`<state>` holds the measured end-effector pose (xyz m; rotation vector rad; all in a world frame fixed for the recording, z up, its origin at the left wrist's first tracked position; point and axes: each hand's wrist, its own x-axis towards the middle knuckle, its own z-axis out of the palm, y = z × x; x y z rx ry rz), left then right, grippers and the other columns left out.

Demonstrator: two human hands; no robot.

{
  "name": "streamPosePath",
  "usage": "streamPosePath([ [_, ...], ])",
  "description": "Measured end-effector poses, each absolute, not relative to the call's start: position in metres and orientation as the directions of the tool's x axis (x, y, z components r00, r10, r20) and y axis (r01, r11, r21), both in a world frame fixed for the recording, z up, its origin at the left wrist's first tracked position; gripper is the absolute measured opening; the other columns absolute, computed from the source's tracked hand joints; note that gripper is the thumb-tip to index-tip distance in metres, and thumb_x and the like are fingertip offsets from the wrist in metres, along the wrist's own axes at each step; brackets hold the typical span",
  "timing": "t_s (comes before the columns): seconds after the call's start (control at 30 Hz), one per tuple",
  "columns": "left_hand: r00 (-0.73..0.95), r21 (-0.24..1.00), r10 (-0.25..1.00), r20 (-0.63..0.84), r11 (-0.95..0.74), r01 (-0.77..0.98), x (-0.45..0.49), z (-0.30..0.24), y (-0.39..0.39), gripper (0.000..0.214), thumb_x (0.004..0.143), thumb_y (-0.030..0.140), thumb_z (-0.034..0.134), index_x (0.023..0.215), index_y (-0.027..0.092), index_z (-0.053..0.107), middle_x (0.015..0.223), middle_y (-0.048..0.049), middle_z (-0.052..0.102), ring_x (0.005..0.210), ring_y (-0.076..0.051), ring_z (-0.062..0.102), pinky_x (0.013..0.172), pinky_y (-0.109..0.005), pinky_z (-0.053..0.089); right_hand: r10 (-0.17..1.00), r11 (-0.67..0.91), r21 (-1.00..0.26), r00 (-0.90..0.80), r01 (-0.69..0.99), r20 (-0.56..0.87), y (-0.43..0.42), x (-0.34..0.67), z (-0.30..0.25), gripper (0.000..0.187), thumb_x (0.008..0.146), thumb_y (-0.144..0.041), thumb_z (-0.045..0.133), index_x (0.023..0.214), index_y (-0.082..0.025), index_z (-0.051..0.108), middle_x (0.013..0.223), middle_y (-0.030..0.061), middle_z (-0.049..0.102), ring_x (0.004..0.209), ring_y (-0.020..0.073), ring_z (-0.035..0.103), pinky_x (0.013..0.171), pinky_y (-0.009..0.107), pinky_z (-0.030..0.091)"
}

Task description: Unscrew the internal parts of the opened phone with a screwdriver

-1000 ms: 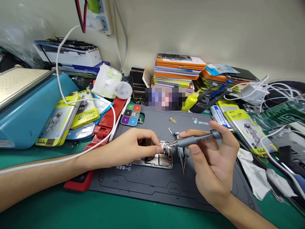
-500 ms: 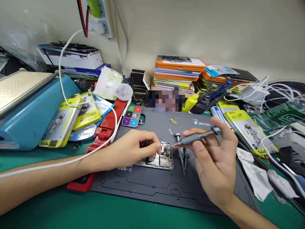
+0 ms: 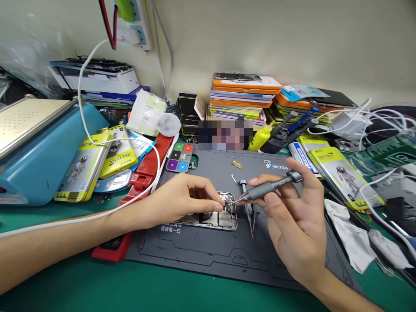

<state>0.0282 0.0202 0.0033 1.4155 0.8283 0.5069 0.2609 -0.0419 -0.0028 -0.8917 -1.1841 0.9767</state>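
Observation:
An opened phone (image 3: 227, 222) with bare inner parts lies on the dark grey work mat (image 3: 208, 251). My right hand (image 3: 294, 216) grips a grey precision screwdriver (image 3: 269, 189), its thin tip reaching down to the phone's upper right part. Over the phone, my left hand (image 3: 198, 197) is closed with thumb and forefinger pinched right beside the screwdriver tip. Whatever is between those fingertips is too small to make out. Two more grey screwdrivers (image 3: 246, 203) lie on the mat just right of the phone, partly behind my right hand.
A magnetic screw tray with coloured squares (image 3: 180, 158) sits at the mat's back left. Yellow battery boxes (image 3: 82, 167) flank the mat, and a blue machine (image 3: 48, 173) stands left. Stacked orange boxes (image 3: 243, 91) line the wall. A white cable (image 3: 139, 208) crosses my left forearm.
My left fingertips have shifted slightly right, closer to the screwdriver tip. The screwdriver stays in my right hand, its tip slightly lower. The camera view has moved a little.

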Motion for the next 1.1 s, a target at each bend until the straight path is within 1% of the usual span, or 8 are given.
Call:
streamPosePath([
  [0.1, 0.643, 0.981, 0.742, -0.191, 0.120, 0.154, 0.0287, 0.0045, 0.0196, 0.013, 0.091, 0.030, 0.087, 0.093, 0.018, 0.083, 0.090, -0.0016, 0.083, 0.082, -0.014, 0.073, 0.074, -0.021, 0.056, 0.949, 0.312, -0.937, 0.084, -0.159, 0.302, -0.0411, 0.2611, -0.0034, 0.047, 0.107, -0.021, 0.066, 0.148, -0.042, 0.057, 0.114, 0.0018, 0.079, 0.102, 0.0171, 0.078, 0.085, 0.033, 0.074],
  [0.2, 0.649, 0.985, 0.742, -0.171, 0.117, 0.126, 0.0293, 0.0059, 0.0186, 0.010, 0.091, 0.027, 0.087, 0.092, 0.018, 0.084, 0.092, -0.0007, 0.084, 0.083, -0.012, 0.073, 0.074, -0.019, 0.055, 0.954, 0.299, -0.940, 0.065, -0.166, 0.292, -0.0413, 0.2613, -0.0043, 0.048, 0.107, -0.022, 0.067, 0.149, -0.042, 0.056, 0.115, 0.0018, 0.078, 0.106, 0.0173, 0.077, 0.083, 0.031, 0.074],
  [0.3, 0.657, 0.988, 0.738, -0.156, 0.112, 0.108, 0.0287, 0.0066, 0.0173, 0.006, 0.092, 0.024, 0.086, 0.093, 0.018, 0.085, 0.095, -0.0012, 0.086, 0.085, -0.013, 0.074, 0.075, -0.019, 0.056, 0.953, 0.303, -0.941, 0.061, -0.151, 0.297, -0.0427, 0.2608, -0.0049, 0.049, 0.107, -0.024, 0.068, 0.150, -0.043, 0.056, 0.115, 0.0018, 0.077, 0.105, 0.0180, 0.076, 0.082, 0.032, 0.074],
  [0.43, 0.652, 0.986, 0.741, -0.163, 0.090, 0.144, 0.0272, 0.0066, 0.0167, 0.010, 0.092, 0.029, 0.087, 0.095, 0.019, 0.087, 0.095, -0.0024, 0.086, 0.086, -0.016, 0.075, 0.075, -0.022, 0.056, 0.951, 0.307, -0.941, 0.061, -0.143, 0.302, -0.0436, 0.2600, -0.0052, 0.047, 0.107, -0.024, 0.067, 0.149, -0.042, 0.056, 0.114, 0.0030, 0.076, 0.109, 0.0201, 0.075, 0.080, 0.033, 0.074],
  [0.5, 0.654, 0.984, 0.741, -0.155, 0.060, 0.165, 0.0270, 0.0065, 0.0171, 0.012, 0.093, 0.030, 0.087, 0.096, 0.019, 0.087, 0.095, -0.0024, 0.086, 0.087, -0.016, 0.076, 0.077, -0.023, 0.057, 0.951, 0.310, -0.940, 0.057, -0.139, 0.305, -0.0431, 0.2599, -0.0055, 0.047, 0.107, -0.024, 0.067, 0.149, -0.041, 0.056, 0.113, 0.0033, 0.077, 0.108, 0.0201, 0.075, 0.081, 0.034, 0.074],
  [0.77, 0.663, 0.988, 0.737, -0.131, 0.041, 0.149, 0.0278, 0.0073, 0.0179, 0.007, 0.094, 0.026, 0.085, 0.095, 0.019, 0.086, 0.098, -0.0020, 0.086, 0.091, -0.016, 0.078, 0.082, -0.022, 0.058, 0.954, 0.301, -0.944, 0.049, -0.137, 0.297, -0.0431, 0.2604, -0.0057, 0.046, 0.109, -0.022, 0.064, 0.150, -0.041, 0.055, 0.114, 0.0035, 0.077, 0.111, 0.0196, 0.074, 0.083, 0.033, 0.074],
  [0.93, 0.665, 0.988, 0.733, -0.143, 0.065, 0.140, 0.0283, 0.0071, 0.0173, 0.006, 0.094, 0.026, 0.086, 0.094, 0.019, 0.086, 0.095, -0.0011, 0.086, 0.089, -0.015, 0.078, 0.079, -0.021, 0.058, 0.949, 0.314, -0.941, 0.023, -0.124, 0.314, -0.0429, 0.2605, -0.0062, 0.046, 0.109, -0.025, 0.065, 0.150, -0.041, 0.055, 0.115, 0.0035, 0.076, 0.110, 0.0195, 0.074, 0.082, 0.033, 0.073],
  [1.1, 0.665, 0.988, 0.732, -0.149, 0.076, 0.138, 0.0279, 0.0064, 0.0179, 0.007, 0.093, 0.026, 0.086, 0.094, 0.019, 0.086, 0.096, -0.0015, 0.087, 0.089, -0.015, 0.078, 0.079, -0.021, 0.057, 0.957, 0.290, -0.950, 0.038, -0.117, 0.287, -0.0419, 0.2611, -0.0070, 0.045, 0.109, -0.024, 0.064, 0.150, -0.041, 0.054, 0.116, 0.0039, 0.075, 0.112, 0.0202, 0.074, 0.080, 0.033, 0.073],
])
